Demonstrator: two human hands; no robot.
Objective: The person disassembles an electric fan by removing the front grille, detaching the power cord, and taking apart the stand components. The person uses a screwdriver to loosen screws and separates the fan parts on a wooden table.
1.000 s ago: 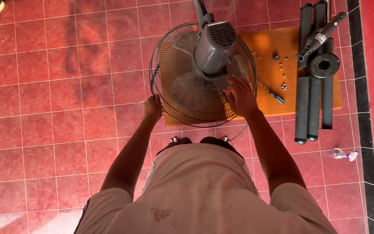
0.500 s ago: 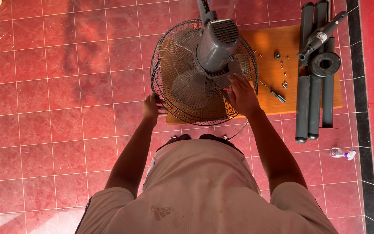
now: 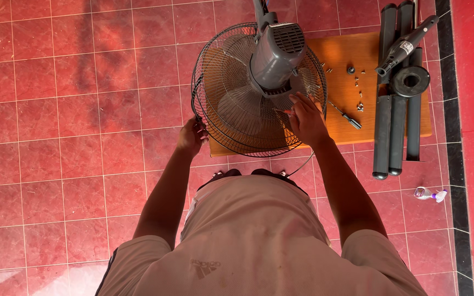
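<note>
A grey fan head lies face down with its round wire cage [image 3: 231, 109] over the edge of a low wooden table [image 3: 336, 55]. Its grey motor housing [image 3: 277, 52] points up at me. My left hand [image 3: 192, 136] grips the cage rim at its lower left. My right hand [image 3: 305, 117] rests on the rear grille beside the motor and pinches a small red-handled tool against the wires. Inside the cage the fan blades show through the wires.
Several small screws [image 3: 359, 82] and a screwdriver [image 3: 346, 116] lie on the wooden table. Dark grey stand tubes and a round collar [image 3: 410, 81] lie along its right side. A small plastic bottle [image 3: 428, 194] lies on the red tiled floor. A black border strip runs at the right.
The cage has tipped and shifted slightly upward. My left hand slid a little along the rim; my right hand stays at the rear grille by the motor.
</note>
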